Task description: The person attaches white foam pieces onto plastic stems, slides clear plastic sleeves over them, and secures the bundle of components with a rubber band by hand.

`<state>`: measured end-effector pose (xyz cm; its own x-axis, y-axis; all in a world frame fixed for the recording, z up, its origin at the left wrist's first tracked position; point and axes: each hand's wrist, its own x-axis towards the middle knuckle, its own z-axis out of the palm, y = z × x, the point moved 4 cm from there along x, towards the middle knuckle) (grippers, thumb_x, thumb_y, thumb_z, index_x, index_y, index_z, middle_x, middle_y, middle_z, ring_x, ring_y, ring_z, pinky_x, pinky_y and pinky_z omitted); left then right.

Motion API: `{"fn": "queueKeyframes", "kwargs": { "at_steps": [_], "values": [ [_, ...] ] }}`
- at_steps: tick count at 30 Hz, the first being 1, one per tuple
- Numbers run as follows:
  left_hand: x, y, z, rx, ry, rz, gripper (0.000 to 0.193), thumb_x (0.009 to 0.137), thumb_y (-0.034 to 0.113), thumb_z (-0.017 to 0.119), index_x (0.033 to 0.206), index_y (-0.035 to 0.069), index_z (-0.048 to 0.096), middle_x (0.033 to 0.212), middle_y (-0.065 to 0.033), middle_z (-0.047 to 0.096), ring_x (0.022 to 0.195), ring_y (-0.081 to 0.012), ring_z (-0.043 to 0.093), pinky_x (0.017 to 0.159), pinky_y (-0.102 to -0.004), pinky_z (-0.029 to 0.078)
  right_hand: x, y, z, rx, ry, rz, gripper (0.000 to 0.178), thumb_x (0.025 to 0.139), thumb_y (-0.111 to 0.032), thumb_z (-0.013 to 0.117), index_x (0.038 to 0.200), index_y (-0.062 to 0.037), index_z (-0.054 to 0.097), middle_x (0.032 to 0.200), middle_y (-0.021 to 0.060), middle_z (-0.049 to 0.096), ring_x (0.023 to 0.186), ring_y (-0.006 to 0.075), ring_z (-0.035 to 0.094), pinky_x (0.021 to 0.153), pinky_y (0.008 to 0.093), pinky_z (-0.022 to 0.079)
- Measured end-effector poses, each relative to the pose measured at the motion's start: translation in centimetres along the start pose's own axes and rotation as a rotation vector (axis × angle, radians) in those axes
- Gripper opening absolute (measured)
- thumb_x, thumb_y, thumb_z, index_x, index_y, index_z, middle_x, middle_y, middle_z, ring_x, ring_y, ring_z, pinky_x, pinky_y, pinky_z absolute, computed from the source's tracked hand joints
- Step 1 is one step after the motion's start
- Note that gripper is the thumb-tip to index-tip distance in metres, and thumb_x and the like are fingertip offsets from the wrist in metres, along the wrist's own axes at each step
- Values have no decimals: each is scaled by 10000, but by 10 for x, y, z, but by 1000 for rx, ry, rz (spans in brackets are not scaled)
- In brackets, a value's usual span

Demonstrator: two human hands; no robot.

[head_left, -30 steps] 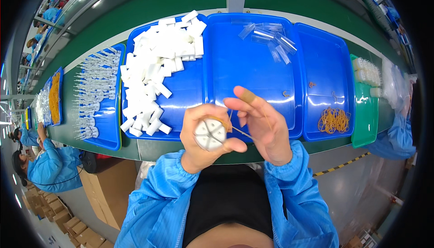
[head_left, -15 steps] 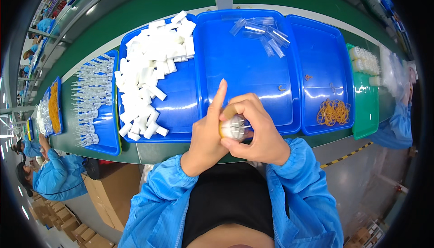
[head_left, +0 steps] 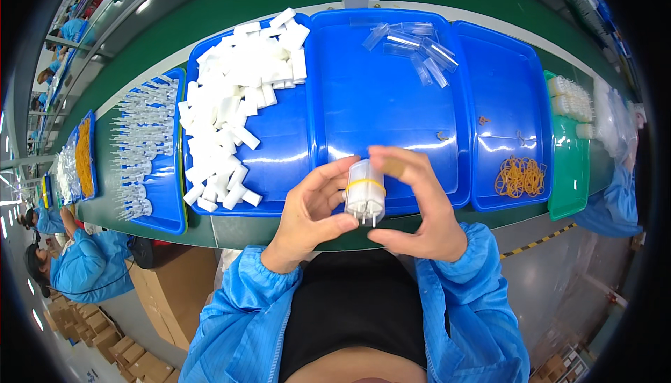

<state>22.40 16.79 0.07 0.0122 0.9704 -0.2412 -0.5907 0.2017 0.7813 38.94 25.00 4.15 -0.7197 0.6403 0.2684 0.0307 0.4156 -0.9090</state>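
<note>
My left hand (head_left: 305, 208) is closed round the side of a small bundle (head_left: 365, 191) of white pieces in clear sleeves. A yellow rubber band (head_left: 365, 182) circles its middle, and thin prongs stick out of its near end. My left thumb presses near that end. My right hand (head_left: 428, 205) curves about the other side with thumb and fingers wide apart. Its fingertips are close to the bundle's far end; whether they touch it I cannot tell. Below the bundle lies the front rim of the middle blue tray (head_left: 335, 121).
White blocks (head_left: 234, 107) heap up in a left tray. Clear plastic sleeves (head_left: 419, 47) lie in the middle tray, and yellow rubber bands (head_left: 521, 177) in the right one. Beyond are clear pronged parts (head_left: 143, 138) at left and a green tray (head_left: 570, 166) at right.
My right hand has opened from its grip round the bundle. My left index finger, raised before, is now bent round it. The bundle has turned so its banded side shows.
</note>
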Motion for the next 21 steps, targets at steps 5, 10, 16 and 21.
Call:
{"fn": "queueKeyframes", "kwargs": {
  "at_steps": [5, 10, 16, 21],
  "values": [
    [-3, -3, -7, 140, -47, 133, 838, 691, 94, 924, 1391, -30, 481, 1307, -140, 576, 1227, -235, 563, 1034, -372, 464, -12, 11, 2, 185, -112, 205, 837, 774, -238, 875, 1466, -1, 469, 1409, 184, 515, 1335, 316, 498, 1114, 400, 405],
    [-9, 9, -6, 638, -99, 452, 876, 600, 197, 983, 1326, -20, 543, 1254, -153, 598, 1152, -238, 592, 953, -356, 482, -14, 14, -1, 359, -166, 148, 843, 756, -246, 898, 1453, -4, 490, 1374, 174, 532, 1280, 305, 544, 1076, 398, 451],
    [-10, 9, -11, 654, -63, 490, 861, 597, 215, 982, 1309, -15, 557, 1253, -161, 614, 1115, -240, 614, 941, -350, 493, -3, 5, -4, 321, -186, 115, 796, 767, -252, 892, 1424, -1, 519, 1310, 160, 570, 1215, 300, 589, 1060, 401, 465],
    [-7, 5, -14, 659, -38, 504, 844, 618, 219, 971, 1311, -18, 551, 1271, -167, 608, 1136, -248, 614, 975, -359, 486, -1, 6, 2, 185, -130, 141, 704, 811, -224, 855, 1402, -4, 540, 1267, 166, 585, 1164, 298, 619, 1017, 392, 490]
  ]
}}
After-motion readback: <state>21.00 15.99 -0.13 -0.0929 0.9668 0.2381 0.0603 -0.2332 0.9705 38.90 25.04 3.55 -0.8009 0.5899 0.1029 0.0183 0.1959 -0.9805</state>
